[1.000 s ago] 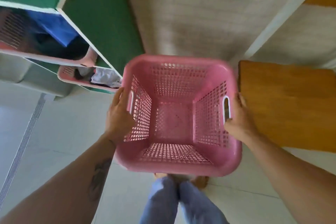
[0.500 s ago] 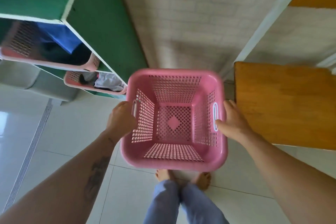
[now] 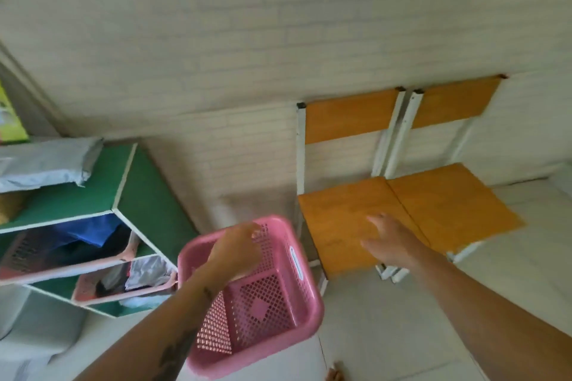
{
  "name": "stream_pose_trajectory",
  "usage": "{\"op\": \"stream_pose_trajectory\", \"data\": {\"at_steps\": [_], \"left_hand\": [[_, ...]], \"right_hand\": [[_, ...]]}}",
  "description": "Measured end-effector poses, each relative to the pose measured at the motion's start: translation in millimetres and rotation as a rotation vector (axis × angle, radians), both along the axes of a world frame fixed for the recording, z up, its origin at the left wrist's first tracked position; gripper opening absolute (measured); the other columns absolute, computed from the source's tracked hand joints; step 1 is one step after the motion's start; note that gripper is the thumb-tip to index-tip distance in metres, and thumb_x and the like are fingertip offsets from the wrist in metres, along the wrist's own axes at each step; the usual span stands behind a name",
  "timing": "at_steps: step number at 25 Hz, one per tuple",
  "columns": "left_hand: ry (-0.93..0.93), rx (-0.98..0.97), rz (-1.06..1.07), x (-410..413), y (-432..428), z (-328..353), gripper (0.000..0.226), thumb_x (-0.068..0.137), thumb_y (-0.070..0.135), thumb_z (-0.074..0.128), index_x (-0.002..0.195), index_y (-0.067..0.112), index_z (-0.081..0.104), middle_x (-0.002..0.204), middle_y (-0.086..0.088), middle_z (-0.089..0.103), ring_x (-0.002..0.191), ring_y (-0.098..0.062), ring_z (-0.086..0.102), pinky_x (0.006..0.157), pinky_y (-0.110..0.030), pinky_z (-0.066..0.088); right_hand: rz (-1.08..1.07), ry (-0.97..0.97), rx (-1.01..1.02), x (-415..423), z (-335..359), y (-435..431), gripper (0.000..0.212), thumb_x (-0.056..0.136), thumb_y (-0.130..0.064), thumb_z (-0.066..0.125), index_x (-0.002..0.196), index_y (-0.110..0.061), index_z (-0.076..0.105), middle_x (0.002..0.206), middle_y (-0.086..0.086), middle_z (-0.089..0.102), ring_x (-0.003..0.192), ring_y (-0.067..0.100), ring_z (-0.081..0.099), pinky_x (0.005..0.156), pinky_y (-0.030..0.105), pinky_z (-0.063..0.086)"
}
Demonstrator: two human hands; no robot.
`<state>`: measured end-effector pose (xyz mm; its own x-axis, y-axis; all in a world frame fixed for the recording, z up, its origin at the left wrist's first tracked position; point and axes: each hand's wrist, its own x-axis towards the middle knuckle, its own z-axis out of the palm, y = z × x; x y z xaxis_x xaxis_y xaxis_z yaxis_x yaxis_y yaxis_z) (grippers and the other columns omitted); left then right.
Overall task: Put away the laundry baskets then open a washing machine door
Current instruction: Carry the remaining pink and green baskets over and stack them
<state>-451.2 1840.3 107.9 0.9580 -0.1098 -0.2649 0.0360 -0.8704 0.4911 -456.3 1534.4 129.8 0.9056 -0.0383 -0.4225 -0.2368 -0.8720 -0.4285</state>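
The pink laundry basket point(image 3: 266, 312) stands empty on the tiled floor point(image 3: 402, 334), close to the brick-pattern wall point(image 3: 278, 40). It sits in the gap between the green shelf unit point(image 3: 148, 195) and the nearer wooden chair point(image 3: 340, 210), and looks slightly tilted in this wide view.

The left hand point(image 3: 235, 252) hangs over the basket's opening near its far rim. Its fingers are loosely curled and grip nothing, though blur hides whether they brush the mesh. The right hand point(image 3: 391, 243) is clear of the basket, held flat with spread fingers in front of the chair seat.

A second chair point(image 3: 448, 195) stands just beside the first. In the shelf unit, the upper compartment holds a pink basket point(image 3: 62, 269) with blue cloth. The lower compartment holds another basket of clothes point(image 3: 93, 288). A grey parcel point(image 3: 46, 164) lies on top of the unit.
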Motion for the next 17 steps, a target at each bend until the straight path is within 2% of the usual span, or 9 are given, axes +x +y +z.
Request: {"op": "stream_pose_trajectory", "data": {"at_steps": [2,4,6,10,14,17], "left_hand": [[-0.022,0.004,-0.140,-1.2,-37.6,12.6,0.046,0.087,0.006,0.048,0.129,0.022,0.057,0.130,0.001,0.063,0.103,-0.009,0.061,0.084,-0.019,0.053],[-0.029,0.010,-0.279,-5.2,-78.5,25.6,0.046,0.088,0.008,0.048,0.133,0.017,0.054,0.136,-0.002,0.058,0.115,-0.015,0.059,0.095,-0.029,0.051],[-0.043,-0.019,-0.365,-14.0,-123.3,35.2,0.050,0.085,0.009,0.047,0.134,0.016,0.053,0.138,-0.003,0.056,0.122,-0.020,0.055,0.103,-0.035,0.047],[-0.076,-0.011,-0.571,-41.7,-227.0,50.2,0.050,0.087,0.013,0.046,0.136,0.023,0.051,0.139,0.003,0.054,0.128,-0.018,0.050,0.100,-0.025,0.040],[-0.086,-0.025,-0.758,-81.8,-350.2,66.0,0.047,0.089,0.015,0.047,0.135,0.023,0.053,0.139,0.001,0.052,0.125,-0.021,0.052,0.092,-0.025,0.043],[-0.054,-0.101,-0.832,-118.6,-453.8,75.3,0.044,0.084,0.018,0.051,0.128,0.017,0.058,0.129,-0.004,0.060,0.120,-0.024,0.056,0.101,-0.034,0.046]], "right_hand": [[-0.101,-0.020,-0.011,-36.0,21.7,-25.9,0.067,0.091,-0.031,0.052,0.151,-0.017,0.028,0.161,0.003,0.020,0.147,0.024,0.021,0.114,0.037,0.027],[-0.197,-0.070,-0.007,-75.2,37.6,-53.8,0.063,0.085,-0.033,0.053,0.145,-0.017,0.039,0.153,0.004,0.034,0.140,0.027,0.034,0.110,0.040,0.036],[-0.292,-0.122,-0.036,-119.2,50.9,-84.8,0.059,0.083,-0.035,0.054,0.138,-0.017,0.046,0.146,0.003,0.040,0.133,0.026,0.042,0.106,0.041,0.040],[-0.497,-0.159,-0.137,-205.8,69.0,-156.7,0.063,0.090,-0.036,0.053,0.147,-0.016,0.034,0.156,0.004,0.029,0.141,0.025,0.032,0.112,0.038,0.031],[-0.672,-0.188,-0.199,-285.3,72.1,-246.7,0.070,0.089,-0.042,0.051,0.151,-0.018,0.028,0.159,0.003,0.025,0.143,0.025,0.028,0.116,0.040,0.029],[-0.769,-0.207,-0.227,-341.9,71.7,-325.2,0.069,0.090,-0.043,0.051,0.151,-0.020,0.028,0.159,0.002,0.025,0.144,0.024,0.027,0.116,0.042,0.028]]}}
